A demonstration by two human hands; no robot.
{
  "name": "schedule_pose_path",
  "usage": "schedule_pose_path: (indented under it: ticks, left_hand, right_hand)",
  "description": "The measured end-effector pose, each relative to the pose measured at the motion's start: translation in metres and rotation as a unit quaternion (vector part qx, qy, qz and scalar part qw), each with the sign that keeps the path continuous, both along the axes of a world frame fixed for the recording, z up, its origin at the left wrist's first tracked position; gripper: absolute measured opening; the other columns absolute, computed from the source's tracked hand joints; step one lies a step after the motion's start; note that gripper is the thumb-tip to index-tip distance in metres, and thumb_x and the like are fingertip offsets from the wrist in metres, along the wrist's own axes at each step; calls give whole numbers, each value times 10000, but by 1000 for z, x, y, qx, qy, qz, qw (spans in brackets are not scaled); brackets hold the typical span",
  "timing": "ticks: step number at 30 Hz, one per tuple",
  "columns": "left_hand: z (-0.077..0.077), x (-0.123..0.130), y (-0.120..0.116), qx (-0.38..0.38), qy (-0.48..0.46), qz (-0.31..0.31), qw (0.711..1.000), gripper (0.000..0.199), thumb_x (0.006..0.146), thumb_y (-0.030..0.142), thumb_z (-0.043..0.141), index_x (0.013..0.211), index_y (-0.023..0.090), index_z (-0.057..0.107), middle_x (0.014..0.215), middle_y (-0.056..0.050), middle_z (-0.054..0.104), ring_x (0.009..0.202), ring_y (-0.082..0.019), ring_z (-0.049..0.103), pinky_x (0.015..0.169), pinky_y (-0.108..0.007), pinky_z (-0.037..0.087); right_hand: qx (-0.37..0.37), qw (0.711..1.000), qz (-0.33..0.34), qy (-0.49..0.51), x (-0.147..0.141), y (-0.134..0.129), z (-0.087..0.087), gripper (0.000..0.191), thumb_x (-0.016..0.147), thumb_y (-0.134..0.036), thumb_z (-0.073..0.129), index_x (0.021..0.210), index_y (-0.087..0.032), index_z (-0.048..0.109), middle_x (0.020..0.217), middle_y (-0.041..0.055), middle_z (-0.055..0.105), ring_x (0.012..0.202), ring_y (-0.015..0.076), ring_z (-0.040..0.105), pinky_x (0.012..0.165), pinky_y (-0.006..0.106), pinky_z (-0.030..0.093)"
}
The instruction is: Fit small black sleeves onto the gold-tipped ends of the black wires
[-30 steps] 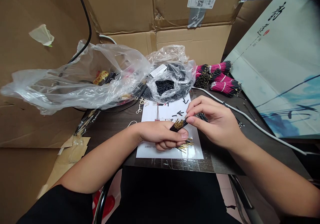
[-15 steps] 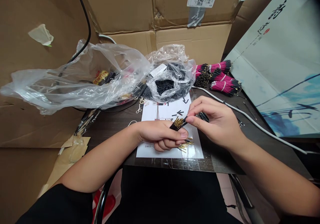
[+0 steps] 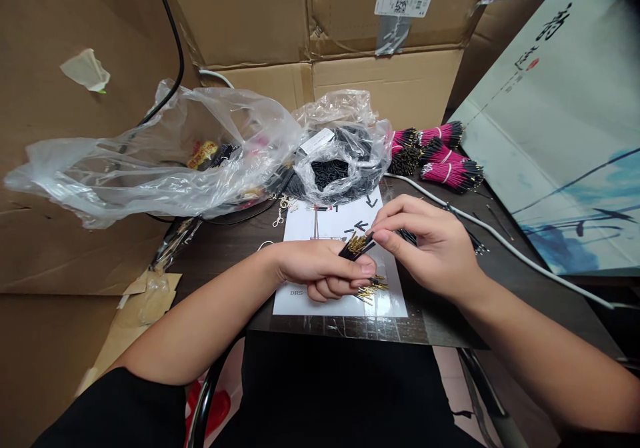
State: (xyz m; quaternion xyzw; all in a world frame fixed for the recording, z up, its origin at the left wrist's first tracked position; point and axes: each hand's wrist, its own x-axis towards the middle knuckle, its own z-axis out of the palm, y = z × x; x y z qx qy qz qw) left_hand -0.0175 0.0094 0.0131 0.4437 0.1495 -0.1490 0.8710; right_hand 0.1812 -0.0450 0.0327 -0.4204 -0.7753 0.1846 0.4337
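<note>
My left hand [image 3: 320,269] is curled around a small bundle of black wires with gold pin terminals [image 3: 357,246], which sticks out past its thumb. My right hand [image 3: 430,248] is right beside it, with thumb and forefinger at the gold-tipped end. Thin black wires [image 3: 407,237] run out from under my right fingers, and how they are held is partly hidden. Both hands hover over a printed white sheet [image 3: 305,301]. Loose gold pins [image 3: 371,293] lie on the sheet just below my left fingertips.
A clear plastic bag of black parts [image 3: 327,175] and a looser plastic bag [image 3: 150,161] sit at the back of the dark table [image 3: 215,261]. Pink wire bundles [image 3: 450,175] and a white cable [image 3: 505,251] lie to the right. Cardboard [image 3: 310,21] walls the back.
Both hands stay almost in place. My right fingers shift slightly against the gold-tipped bundle, and the bundle looks a little more upright.
</note>
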Motion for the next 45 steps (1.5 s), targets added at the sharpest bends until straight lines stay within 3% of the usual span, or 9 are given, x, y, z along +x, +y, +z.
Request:
schedule_pose_path:
  ticks: [6,17,22,26,29,33,37,41,45]
  left_hand:
    - [-1,1,0,15,-4,10,1000,345,884,500,521,763,200,400,527,88,185,387,-39,132,327,-161,122]
    - [-7,1,0,12,-23,37,999,357,898,487,503,736,206,353,529,94,168,393,-40,98,339,-181,97]
    - [-5,6,-5,152,-31,103,983,387,896,515,480,716,197,353,533,85,229,415,-50,184,374,-192,197]
    - [-3,9,-4,415,-64,208,884,400,921,499,432,692,176,375,583,48,369,514,-71,352,492,-213,315]
    - [-4,7,2,530,-54,258,806,356,957,453,362,738,176,409,620,36,441,576,-93,439,592,-236,370]
    - [-9,6,9,625,-33,243,741,226,954,338,376,799,187,441,638,36,512,597,-113,491,627,-246,378]
    - [-14,7,11,709,20,192,679,97,890,219,401,860,195,490,711,4,594,683,-157,560,642,-262,390]
    - [-13,4,14,777,89,154,604,281,783,158,420,1040,199,527,818,-37,660,751,-215,613,634,-291,404]
    - [-12,-1,19,793,87,176,577,344,747,146,417,1064,215,532,857,-29,676,752,-209,627,650,-293,422]
  right_hand:
    - [70,996,-17,-49,-1,-3,-2,232,817,-162,631,1029,-231,697,976,64,658,864,168,627,751,329,534]
    - [134,989,-9,-54,1,-4,-13,301,745,-87,681,1018,-211,700,998,66,691,867,172,645,778,342,531]
    - [155,986,-1,-64,1,-3,-16,347,743,-78,668,1069,-193,691,1055,89,679,904,185,637,799,357,522]
    - [153,986,-24,-68,9,6,-11,403,751,-125,680,1148,-178,642,1105,102,665,1006,221,620,885,397,504]
    - [131,985,-30,-105,16,15,-11,374,761,-176,695,1129,-184,631,1060,92,667,976,214,620,866,385,502]
    - [124,970,11,-209,18,22,-22,200,818,-181,641,1017,-197,646,954,45,681,892,181,612,834,362,474]
    - [130,957,-14,-261,17,25,-29,120,854,-202,587,961,-184,641,907,42,671,863,179,589,819,350,439]
    - [75,934,-69,-343,20,28,-32,151,883,-282,540,887,-198,667,821,38,640,770,171,536,756,334,391]
    - [10,907,-108,-407,16,31,-43,226,893,-327,520,787,-209,681,736,28,608,733,172,521,702,326,331]
